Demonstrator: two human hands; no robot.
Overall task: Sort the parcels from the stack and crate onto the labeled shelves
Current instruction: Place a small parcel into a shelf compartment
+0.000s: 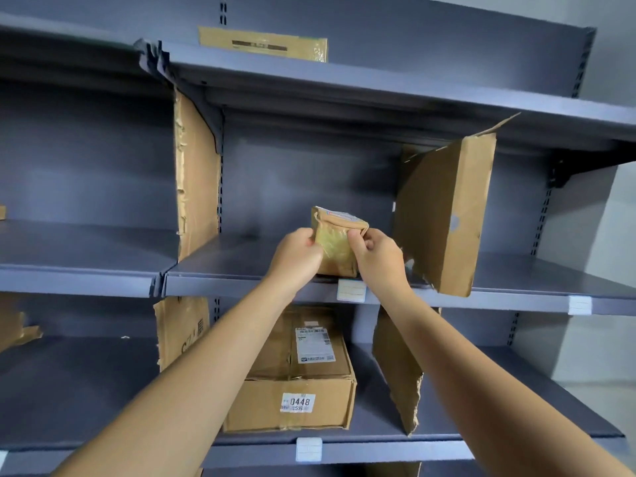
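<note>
Both forearms rise from the bottom edge of the view toward the grey shelving. Between them, on the lower shelf, lies a large cardboard box. Its long axis runs front to back, a sticker reading 0448 is on its front face, and a shipping label is on its top. A white tag is stuck to this shelf's front lip below the box, and torn cardboard dividers stand on either side of the box. Higher up, the left hand and right hand clamp a small parcel from its two sides, fingers curled around its upper corners. The small parcel stands upright at the front lip of the middle shelf, directly above a white shelf label. Its long axis is roughly vertical, a tape-wrapped face is toward the camera, and the printed label on its top end points up and back; whether its lower end bears on the shelf is hard to tell. It sits in the bay between a left divider, which stands straight, and a right divider, which leans. Farthest off, on the top shelf, a flat brown parcel lies with its long side across the shelf.
</note>
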